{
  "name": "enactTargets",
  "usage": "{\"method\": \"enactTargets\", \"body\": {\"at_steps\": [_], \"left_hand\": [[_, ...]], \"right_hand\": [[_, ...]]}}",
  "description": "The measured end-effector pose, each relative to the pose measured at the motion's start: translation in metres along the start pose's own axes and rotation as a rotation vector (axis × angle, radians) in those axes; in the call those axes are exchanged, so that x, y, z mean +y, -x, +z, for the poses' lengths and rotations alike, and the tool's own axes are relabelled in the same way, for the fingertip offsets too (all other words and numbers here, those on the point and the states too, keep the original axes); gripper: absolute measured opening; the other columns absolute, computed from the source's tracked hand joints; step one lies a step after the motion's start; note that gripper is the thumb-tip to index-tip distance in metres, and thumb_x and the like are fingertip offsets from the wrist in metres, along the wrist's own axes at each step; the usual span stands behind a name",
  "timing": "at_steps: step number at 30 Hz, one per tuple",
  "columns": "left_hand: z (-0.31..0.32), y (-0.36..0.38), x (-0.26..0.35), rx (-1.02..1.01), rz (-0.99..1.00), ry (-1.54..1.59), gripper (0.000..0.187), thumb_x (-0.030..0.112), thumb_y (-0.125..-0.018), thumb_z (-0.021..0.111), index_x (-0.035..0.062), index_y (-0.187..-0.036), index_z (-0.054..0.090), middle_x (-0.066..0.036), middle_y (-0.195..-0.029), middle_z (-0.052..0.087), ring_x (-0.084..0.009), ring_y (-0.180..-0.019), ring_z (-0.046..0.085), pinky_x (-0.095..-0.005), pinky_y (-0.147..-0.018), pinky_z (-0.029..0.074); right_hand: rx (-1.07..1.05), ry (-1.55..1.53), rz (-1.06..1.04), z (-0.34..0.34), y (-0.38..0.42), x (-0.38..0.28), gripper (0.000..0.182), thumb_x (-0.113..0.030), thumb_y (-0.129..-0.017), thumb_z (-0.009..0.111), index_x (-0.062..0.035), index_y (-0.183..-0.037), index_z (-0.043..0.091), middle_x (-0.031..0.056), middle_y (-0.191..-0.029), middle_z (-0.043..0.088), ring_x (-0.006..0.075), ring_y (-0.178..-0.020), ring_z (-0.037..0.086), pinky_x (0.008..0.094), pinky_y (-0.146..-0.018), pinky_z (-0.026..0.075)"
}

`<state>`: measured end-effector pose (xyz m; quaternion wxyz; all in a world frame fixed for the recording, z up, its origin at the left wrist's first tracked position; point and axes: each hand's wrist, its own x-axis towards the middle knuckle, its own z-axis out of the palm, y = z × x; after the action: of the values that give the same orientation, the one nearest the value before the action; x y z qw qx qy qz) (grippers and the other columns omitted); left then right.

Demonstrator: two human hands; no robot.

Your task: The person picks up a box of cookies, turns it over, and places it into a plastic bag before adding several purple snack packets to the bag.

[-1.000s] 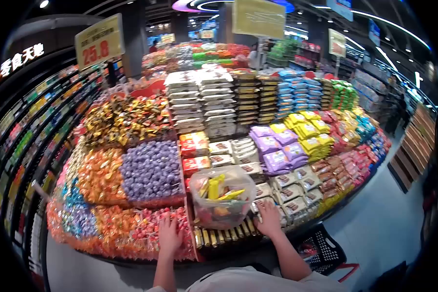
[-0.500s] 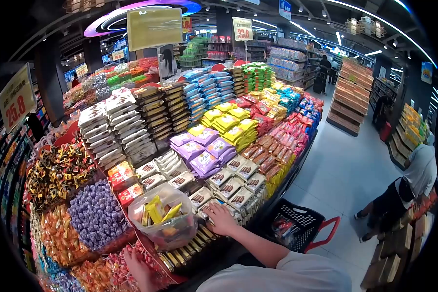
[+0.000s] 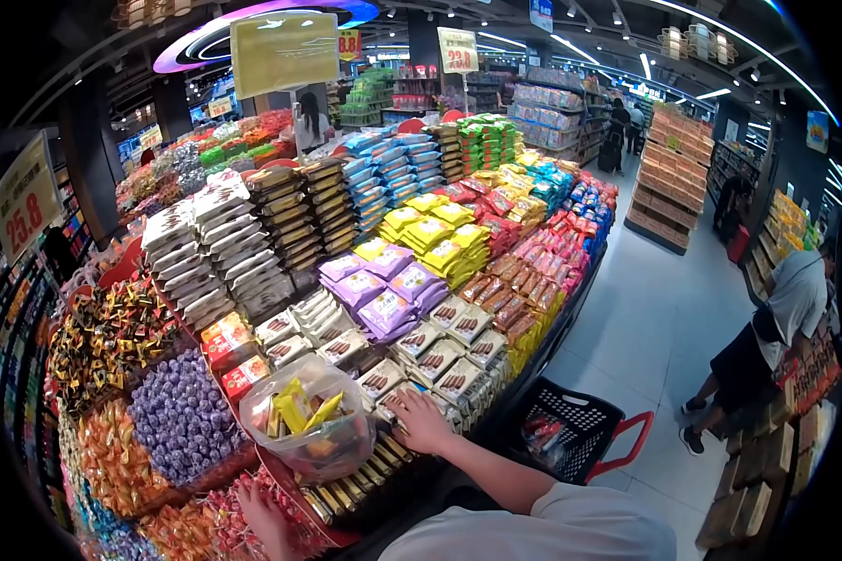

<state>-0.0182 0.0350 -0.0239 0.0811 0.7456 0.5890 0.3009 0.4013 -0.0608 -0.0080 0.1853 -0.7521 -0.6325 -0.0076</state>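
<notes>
My right hand rests palm down on the white snack packs at the near edge of the display, its fingers a little apart. Down at the left, my left hand lies over red-wrapped candies, fingers spread and partly blurred. Between the two hands stands a clear plastic tub with a few yellow packs in it. Gold-edged bars lie in rows beside the tub. Neither hand shows anything held.
A black basket with a red handle stands at the display's right side. Across the aisle a person bends toward a shelf. Purple candies, purple packs and price signs surround the display.
The view has shifted slightly, so the display sits a little further left. The person across the aisle leans closer to the shelf. Both hands stay in nearly the same places.
</notes>
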Motion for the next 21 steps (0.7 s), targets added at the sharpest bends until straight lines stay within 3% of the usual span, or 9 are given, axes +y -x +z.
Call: {"method": "enactTargets", "body": {"at_steps": [13,17,21], "left_hand": [[0.008,-0.005,-0.013,-0.030,0.009,-0.049,0.043,0.008,-0.096,0.064,-0.0017,-0.138,0.059,-0.029,-0.158,0.044,-0.0478,-0.142,0.045,-0.0492,-0.117,0.040],[0.011,-0.008,-0.014,-0.116,0.098,-0.159,0.059,0.008,-0.095,0.062,0.0012,-0.152,0.047,-0.031,-0.162,0.035,-0.0496,-0.147,0.038,-0.0526,-0.121,0.034],[0.009,-0.008,-0.011,-0.136,0.100,-0.160,0.066,0.007,-0.094,0.061,0.0024,-0.156,0.042,-0.031,-0.163,0.033,-0.0496,-0.148,0.036,-0.0535,-0.122,0.032]], "right_hand": [[-0.006,-0.005,0.016,0.003,0.000,-0.002,0.069,-0.041,-0.096,0.063,-0.0159,-0.157,0.044,0.0199,-0.163,0.039,0.0385,-0.152,0.034,0.0534,-0.127,0.023],[-0.027,-0.005,0.023,0.001,-0.002,-0.002,0.069,-0.041,-0.096,0.063,-0.0159,-0.157,0.044,0.0199,-0.163,0.039,0.0387,-0.153,0.033,0.0540,-0.127,0.022],[-0.038,0.009,0.017,-0.001,-0.004,-0.002,0.069,-0.041,-0.096,0.064,-0.0158,-0.156,0.045,0.0198,-0.163,0.039,0.0388,-0.153,0.033,0.0544,-0.127,0.022]]}}
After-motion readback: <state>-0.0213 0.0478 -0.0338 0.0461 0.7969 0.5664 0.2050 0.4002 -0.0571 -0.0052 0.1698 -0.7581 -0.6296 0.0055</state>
